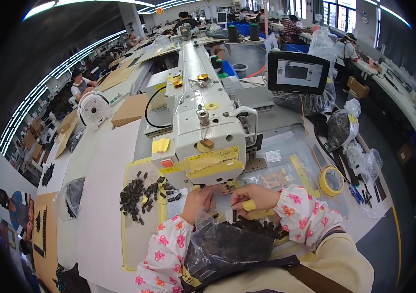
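A white metal sewing machine (203, 122) dominates the worktable, with a black-framed rectangular monitor (297, 72) at right. Between the person's forearms lies a clear plastic bag (232, 242) of small dark oblong pieces, some showing at its right edge; others form a loose pile (132, 200) on a yellow-edged panel (128, 244) at left. The left hand (199, 201) reaches beneath the machine head; whether its fingers grip anything cannot be told. The right hand (257, 197), a yellow wrap (249, 205) on one finger, has fingertips drawn together just above a dark piece; whether they pinch it cannot be told. A yellow ring of tape (331, 181) lies farther right. Lettering marks a yellow label (213, 161) across the machine's front, handwriting a yellow tag (191, 277) at the bag; print on a small white rectangular label (273, 156) is too fine to read.
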{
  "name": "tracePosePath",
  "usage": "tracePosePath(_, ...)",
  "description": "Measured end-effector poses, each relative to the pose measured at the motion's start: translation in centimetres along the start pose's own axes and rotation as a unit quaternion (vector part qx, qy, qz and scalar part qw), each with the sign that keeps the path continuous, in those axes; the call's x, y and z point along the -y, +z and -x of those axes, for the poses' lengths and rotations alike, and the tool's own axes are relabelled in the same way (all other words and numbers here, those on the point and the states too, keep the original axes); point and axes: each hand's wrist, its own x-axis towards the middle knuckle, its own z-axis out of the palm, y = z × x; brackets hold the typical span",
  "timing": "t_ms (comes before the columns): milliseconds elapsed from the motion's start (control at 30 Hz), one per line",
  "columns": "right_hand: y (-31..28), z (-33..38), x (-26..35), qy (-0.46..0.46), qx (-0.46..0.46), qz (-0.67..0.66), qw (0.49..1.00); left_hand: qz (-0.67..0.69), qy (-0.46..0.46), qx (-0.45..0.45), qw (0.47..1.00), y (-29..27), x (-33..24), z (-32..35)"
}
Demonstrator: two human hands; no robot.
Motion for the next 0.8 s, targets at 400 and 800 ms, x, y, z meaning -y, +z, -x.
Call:
tracePosePath(400,0.4,-1.4,-4.1,0.022,-0.142,-0.176,0.974,-0.076,-0.018,-0.024,0.997,0.6,-0.2,0.1)
tracePosePath(800,0.8,-0.9,-4.2,0.018,-0.147,-0.143,0.978,-0.058,-0.05,0.005,0.997,0.5,-0.7,0.3)
